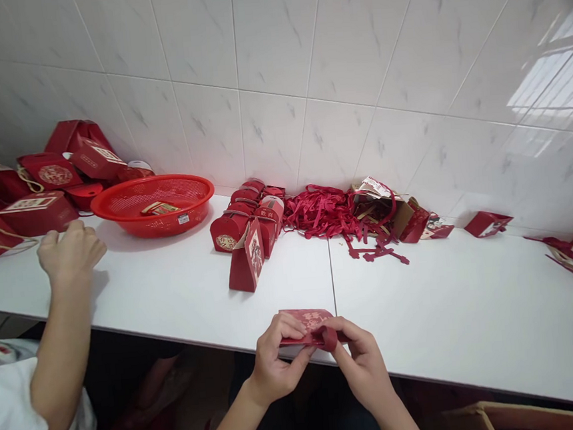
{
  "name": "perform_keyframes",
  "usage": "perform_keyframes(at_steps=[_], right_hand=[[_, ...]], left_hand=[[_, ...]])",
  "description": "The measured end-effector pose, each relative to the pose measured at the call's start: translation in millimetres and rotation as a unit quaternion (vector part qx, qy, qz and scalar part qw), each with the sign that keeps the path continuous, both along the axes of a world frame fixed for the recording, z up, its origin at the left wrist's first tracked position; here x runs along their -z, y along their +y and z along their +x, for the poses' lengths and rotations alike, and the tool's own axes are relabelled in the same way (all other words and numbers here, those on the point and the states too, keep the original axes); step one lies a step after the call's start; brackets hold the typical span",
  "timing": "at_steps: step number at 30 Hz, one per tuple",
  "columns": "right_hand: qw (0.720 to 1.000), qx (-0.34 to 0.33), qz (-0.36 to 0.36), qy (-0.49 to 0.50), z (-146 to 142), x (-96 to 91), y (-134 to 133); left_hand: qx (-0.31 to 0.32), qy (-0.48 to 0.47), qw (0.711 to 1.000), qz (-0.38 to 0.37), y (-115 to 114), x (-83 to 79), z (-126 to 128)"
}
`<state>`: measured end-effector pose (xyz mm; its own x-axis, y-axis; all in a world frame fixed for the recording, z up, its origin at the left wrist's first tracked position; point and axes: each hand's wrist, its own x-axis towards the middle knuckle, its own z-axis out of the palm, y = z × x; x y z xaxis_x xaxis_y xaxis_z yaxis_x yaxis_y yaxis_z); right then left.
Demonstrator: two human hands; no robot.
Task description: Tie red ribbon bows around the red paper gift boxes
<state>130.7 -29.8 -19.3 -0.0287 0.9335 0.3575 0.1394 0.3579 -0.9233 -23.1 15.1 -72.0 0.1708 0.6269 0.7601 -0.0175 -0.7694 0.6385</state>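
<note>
At the front edge of the table I hold a red printed paper gift box [308,318] in both hands. My left hand [278,353] is closed on its left side, with the thumb underneath and the fingers on top. My right hand [362,359] pinches a curled dark red strap [329,338] at the box's near right side. The box looks rather flat, and its underside is hidden. Beyond my hands, a red wedge-shaped gift box [247,262] stands upright in front of several finished-looking red boxes [237,222].
A heap of red ribbons [324,212] lies against the tiled wall, with folded card pieces [375,197] beside it. A red plastic basket [166,215] stands left, near more gift boxes [40,213]. A co-worker's hand [71,250] is over the table at left. A cardboard box [515,416] sits below right.
</note>
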Motion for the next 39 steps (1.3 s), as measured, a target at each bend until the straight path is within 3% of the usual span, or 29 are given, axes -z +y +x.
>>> perform_keyframes(at_steps=[16, 23, 27, 39], right_hand=[[0.998, -0.055, 0.019, 0.002, 6, 4.4, -4], [0.997, -0.078, 0.017, -0.001, 11, 11.3, -7], [0.997, -0.076, 0.02, -0.007, 10, 11.3, -9], [0.995, -0.072, 0.07, -0.01, 6, 10.2, -8]], left_hand=[[-0.009, 0.004, 1.0, 0.004, -1, -1.0, 0], [0.046, 0.116, 0.992, 0.018, 2, -19.7, -10], [0.067, 0.129, 0.989, 0.017, 3, -25.5, -11], [0.059, 0.051, 0.997, 0.018, 2, -10.6, -9]])
